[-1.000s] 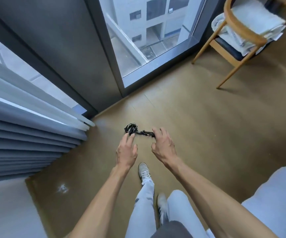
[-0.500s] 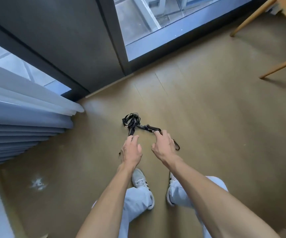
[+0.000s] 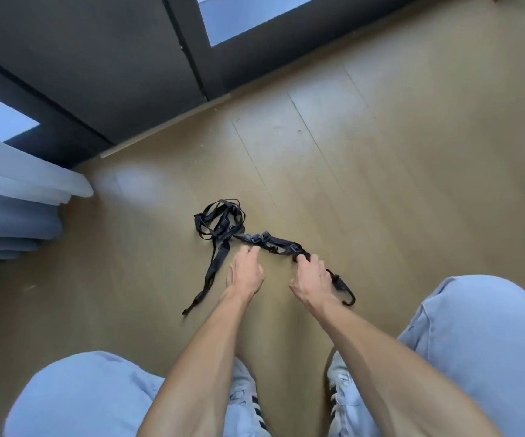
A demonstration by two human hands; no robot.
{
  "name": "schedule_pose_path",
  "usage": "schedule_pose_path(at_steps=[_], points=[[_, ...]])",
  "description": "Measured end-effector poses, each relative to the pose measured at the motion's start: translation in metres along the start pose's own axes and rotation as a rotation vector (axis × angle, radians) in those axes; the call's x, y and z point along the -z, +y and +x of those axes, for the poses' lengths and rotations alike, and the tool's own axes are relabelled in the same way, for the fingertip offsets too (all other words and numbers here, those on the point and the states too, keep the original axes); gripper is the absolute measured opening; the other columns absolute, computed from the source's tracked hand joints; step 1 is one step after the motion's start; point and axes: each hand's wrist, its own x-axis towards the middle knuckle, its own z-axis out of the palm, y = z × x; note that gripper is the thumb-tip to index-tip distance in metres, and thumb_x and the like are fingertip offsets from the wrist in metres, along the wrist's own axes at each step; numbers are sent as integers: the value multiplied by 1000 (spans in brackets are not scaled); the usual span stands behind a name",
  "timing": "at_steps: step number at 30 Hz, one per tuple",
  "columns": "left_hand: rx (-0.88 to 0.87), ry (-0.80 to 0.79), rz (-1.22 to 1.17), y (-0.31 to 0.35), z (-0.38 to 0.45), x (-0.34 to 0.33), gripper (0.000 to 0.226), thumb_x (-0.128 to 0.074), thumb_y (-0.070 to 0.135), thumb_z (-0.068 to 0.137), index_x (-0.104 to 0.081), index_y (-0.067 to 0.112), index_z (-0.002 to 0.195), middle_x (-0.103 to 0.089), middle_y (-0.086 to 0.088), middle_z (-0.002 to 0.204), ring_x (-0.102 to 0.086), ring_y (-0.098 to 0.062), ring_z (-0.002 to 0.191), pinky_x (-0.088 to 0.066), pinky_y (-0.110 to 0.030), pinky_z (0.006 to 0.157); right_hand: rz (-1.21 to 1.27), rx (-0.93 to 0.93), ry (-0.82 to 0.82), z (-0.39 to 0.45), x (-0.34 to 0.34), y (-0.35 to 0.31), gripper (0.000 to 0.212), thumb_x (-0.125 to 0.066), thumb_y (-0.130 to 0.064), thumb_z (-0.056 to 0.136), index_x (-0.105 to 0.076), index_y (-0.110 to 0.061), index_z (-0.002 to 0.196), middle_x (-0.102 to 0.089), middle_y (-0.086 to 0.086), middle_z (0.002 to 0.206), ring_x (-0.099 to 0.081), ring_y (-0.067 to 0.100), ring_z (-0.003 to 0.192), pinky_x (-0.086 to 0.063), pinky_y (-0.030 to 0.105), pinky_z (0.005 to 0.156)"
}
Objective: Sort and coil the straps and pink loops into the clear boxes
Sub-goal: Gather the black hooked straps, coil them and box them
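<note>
Wood floor (image 3: 381, 171) w/ black straps (image 3: 223, 222) tangled near window frame (image 3: 198, 58). Your right hand (image 3: 310, 279) grips straps; left hand (image 3: 245, 272), fingers curled, touches them, grip unclear.

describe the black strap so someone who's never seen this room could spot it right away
Start at the dark window frame, then come down the wooden floor toward the person's knees. The black strap lies tangled there, its tail gripped by the right hand; nothing else on the floor is black.

Both arms reach down and forward; left hand (image 3: 246, 272) curls its fingers (image 3: 252, 250) loosely, right hand (image 3: 311, 274) clenches tight.
</note>
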Motion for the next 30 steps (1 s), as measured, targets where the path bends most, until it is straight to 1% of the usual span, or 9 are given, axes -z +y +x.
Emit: schedule_pose_path(at_steps=[5, 8, 11, 16, 19, 22, 27, 29, 30], points=[[-106, -40, 86, 13, 39, -38, 65, -57, 3, 84, -40, 22, 144, -31, -7, 150, -41, -29, 130, -44, -41, 94, -31, -27, -30, 40, -33, 24, 28, -56, -14, 85, -65, -16, 112, -41, 9, 126, -40, 29, 123, -38, 40, 101], [-119, -8, 213, 15, 48, -53, 75, -67, 3, 78, -35, 21, 144, -37, -9, 143, -37, -28, 128, -42, -39, 95, -88, -41, -55, 49, -46, 34, 25, -56, -12, 86, -66, -15, 108, -44, 8, 124, -43, 29, 119, -37, 40, 102], [-41, 28, 303, 11, 38, -64, 62, -68, 8, 82, -40, 18, 136, -53, -8, 122, -44, -27, 114, -36, -37, 94, -87, -28, -32, 40, -56, 41, 24, -51, -2, 84, -62, -13, 102, -53, 9, 113, -50, 30, 109, -39, 39, 93], [46, -115, 275, 0, 22, -71, 20, -62, 15, 86, -61, 19, 106, -59, -6, 112, -46, -25, 108, -37, -35, 96, 358, -168, 73, 27, -55, 35, 24, -50, -4, 78, -47, -16, 98, -58, 4, 83, -59, 30, 83, -40, 33, 68], [93, -153, 36, 0, 19, -59, 20, -61, 9, 77, -53, 20, 91, -56, -3, 99, -51, -25, 96, -43, -34, 83, 462, -177, 77, 31, -32, 19, 28, -56, -13, 75, -48, -17, 102, -61, 7, 87, -60, 31, 81, -47, 34, 69], [246, -191, -468, 5, 19, -37, 22, -60, 13, 79, -40, 21, 83, -65, -2, 79, -57, -27, 73, -44, -35, 69, 606, -218, 104, 38, -8, 5, 28, -58, -19, 79, -54, -18, 106, -64, 9, 98, -54, 30, 85, -45, 31, 73], [375, -116, -1089, 4, 21, 14, 16, -62, 20, 90, -53, 7, 91, -64, -11, 72, -54, -21, 52, -45, -27, 52, 791, -264, 162, 34, 17, -12, 40, -63, -29, 85, -54, -17, 121, -67, 10, 110, -58, 29, 108, -46, 31, 86], [374, -183, -1216, 0, 20, 32, 15, -61, 15, 88, -56, 10, 100, -62, -13, 79, -54, -15, 53, -38, -23, 45, 870, -280, 115, 31, 23, -18, 38, -64, -34, 87, -55, -15, 120, -71, 8, 101, -63, 25, 100, -50, 34, 86], [389, -220, -1262, -2, 19, 38, 31, -60, 8, 84, -52, 13, 114, -63, -14, 83, -56, -15, 57, -38, -23, 47, 949, -275, 49, 29, 26, -22, 35, -63, -33, 91, -56, -13, 119, -70, 6, 91, -65, 23, 88, -52, 35, 80]])
